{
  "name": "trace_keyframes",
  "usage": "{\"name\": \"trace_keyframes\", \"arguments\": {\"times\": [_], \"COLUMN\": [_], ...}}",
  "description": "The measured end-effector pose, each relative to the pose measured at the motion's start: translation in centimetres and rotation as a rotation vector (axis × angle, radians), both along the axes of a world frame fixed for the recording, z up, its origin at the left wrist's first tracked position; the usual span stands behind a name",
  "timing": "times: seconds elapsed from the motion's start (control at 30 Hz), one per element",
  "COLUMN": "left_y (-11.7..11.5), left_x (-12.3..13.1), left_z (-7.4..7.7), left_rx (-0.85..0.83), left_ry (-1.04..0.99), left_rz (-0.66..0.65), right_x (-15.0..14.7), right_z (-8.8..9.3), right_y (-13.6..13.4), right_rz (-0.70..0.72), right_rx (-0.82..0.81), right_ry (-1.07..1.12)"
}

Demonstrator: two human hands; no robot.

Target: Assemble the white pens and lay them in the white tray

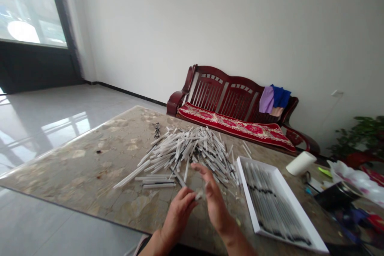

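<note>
My left hand [180, 210] is closed near the table's front edge. A small whitish end [198, 196] shows at its fingertips, too blurred to name. Just to the right is my right hand [215, 202], its fingers stretched out and apart, palm turned toward the left hand; it is smeared a little by motion. Beyond both hands lies a heap of slim white sticks [183, 148], some with black parts. A few sticks [159, 181] lie side by side left of the hands. At the right, a shallow white box [292, 188] contains rows of slim, clear-looking sticks with dark ends.
The table [120, 144] has a patterned cover. Black-framed glasses [157, 129] lie behind the heap. At the right are a white roll [301, 163], a dark cylinder [337, 195] and a plastic bag [357, 180]. A red wooden bench [231, 104] stands behind the table.
</note>
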State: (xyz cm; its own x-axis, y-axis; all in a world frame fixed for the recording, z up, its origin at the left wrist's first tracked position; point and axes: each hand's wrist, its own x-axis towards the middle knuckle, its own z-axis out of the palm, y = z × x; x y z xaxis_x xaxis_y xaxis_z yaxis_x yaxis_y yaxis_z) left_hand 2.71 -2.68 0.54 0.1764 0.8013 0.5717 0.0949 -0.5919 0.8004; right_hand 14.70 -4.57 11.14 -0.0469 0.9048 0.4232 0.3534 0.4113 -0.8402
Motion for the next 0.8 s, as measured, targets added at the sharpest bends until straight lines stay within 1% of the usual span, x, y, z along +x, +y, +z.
{"name": "trace_keyframes", "arguments": {"times": [0.07, 0.1, 0.17, 0.2, 0.27, 0.3, 0.37, 0.43, 0.5, 0.6, 0.63, 0.73, 0.8], "left_y": [0.2, 0.3, 0.7, 0.8, 1.1, 1.2, 1.3, 1.2, 1.2, 1.1, 1.1, 1.1, 1.0], "left_x": [-0.5, -0.7, -1.1, -1.2, -1.3, -1.3, -1.3, -1.4, -1.5, -1.5, -1.4, -1.0, -0.8], "left_z": [0.0, -0.1, -0.3, -0.3, -0.2, -0.1, 0.1, 0.4, 0.6, 0.5, 0.4, 0.2, 0.1], "left_rx": [-0.129, -0.213, -0.376, -0.436, -0.508, -0.522, -0.536, -0.552, -0.57, -0.58, -0.576, -0.575, -0.59], "left_ry": [-0.05, -0.088, -0.181, -0.215, -0.246, -0.247, -0.238, -0.225, -0.217, -0.229, -0.244, -0.316, -0.355], "left_rz": [-0.017, -0.001, 0.061, 0.086, 0.109, 0.102, 0.072, 0.051, 0.046, 0.04, 0.042, 0.045, 0.02], "right_x": [2.1, 3.5, 6.5, 7.8, 9.5, 9.9, 9.7, 8.8, 7.6, 5.8, 5.2, 3.5, 2.7], "right_z": [-0.8, -1.4, -3.0, -3.9, -5.7, -6.6, -8.0, -8.7, -8.7, -8.1, -7.8, -7.0, -6.9], "right_y": [1.7, 2.6, 4.0, 4.5, 5.1, 5.2, 5.4, 5.9, 6.9, 8.9, 9.6, 11.6, 12.6], "right_rz": [-0.209, -0.323, -0.491, -0.525, -0.544, -0.53, -0.494, -0.458, -0.441, -0.414, -0.399, -0.369, -0.368], "right_rx": [-0.097, -0.161, -0.253, -0.261, -0.267, -0.268, -0.267, -0.264, -0.26, -0.239, -0.23, -0.229, -0.245], "right_ry": [0.249, 0.303, 0.261, 0.201, 0.044, -0.039, -0.196, -0.331, -0.414, -0.465, -0.527, -0.806, -0.926]}}
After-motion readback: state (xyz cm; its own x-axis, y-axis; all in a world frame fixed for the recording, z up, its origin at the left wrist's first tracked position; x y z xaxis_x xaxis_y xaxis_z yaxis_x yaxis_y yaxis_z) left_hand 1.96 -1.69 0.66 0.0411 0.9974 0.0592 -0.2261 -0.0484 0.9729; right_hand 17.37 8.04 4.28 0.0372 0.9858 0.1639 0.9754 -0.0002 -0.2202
